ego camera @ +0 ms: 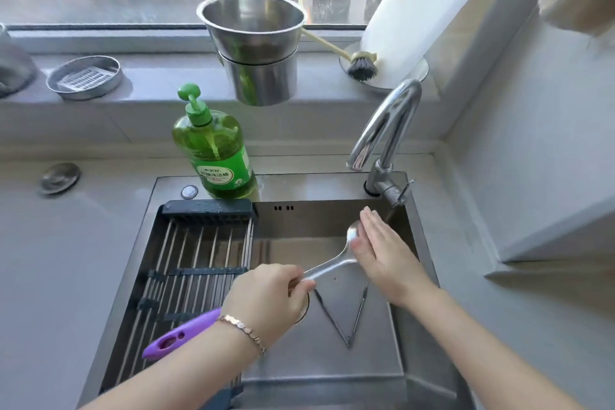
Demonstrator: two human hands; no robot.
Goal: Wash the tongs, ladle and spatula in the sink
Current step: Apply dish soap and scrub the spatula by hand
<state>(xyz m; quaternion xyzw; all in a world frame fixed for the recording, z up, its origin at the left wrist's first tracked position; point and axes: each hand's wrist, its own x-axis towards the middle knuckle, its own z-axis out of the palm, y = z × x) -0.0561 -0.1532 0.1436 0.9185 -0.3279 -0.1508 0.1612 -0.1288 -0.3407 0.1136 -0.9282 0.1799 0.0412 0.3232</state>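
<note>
My left hand (266,296) grips the handle of a steel ladle (336,261), held over the sink (372,356) with its bowl pointing up and away. My right hand (379,250) lies flat with fingers straight, its thumb and palm pressed against the ladle's bowl. Metal tongs (342,319) lie spread in a V on the sink floor below. A purple handle, probably the spatula's (181,333), rests on the drying rack (186,263) at the sink's left side, its head hidden behind my left wrist.
The tap (386,133) arches over the sink's back right corner. A green dish soap bottle (214,150) stands on the back rim. On the windowsill sit stacked steel pots (256,46), a dish brush (361,65) and a soap dish (85,76).
</note>
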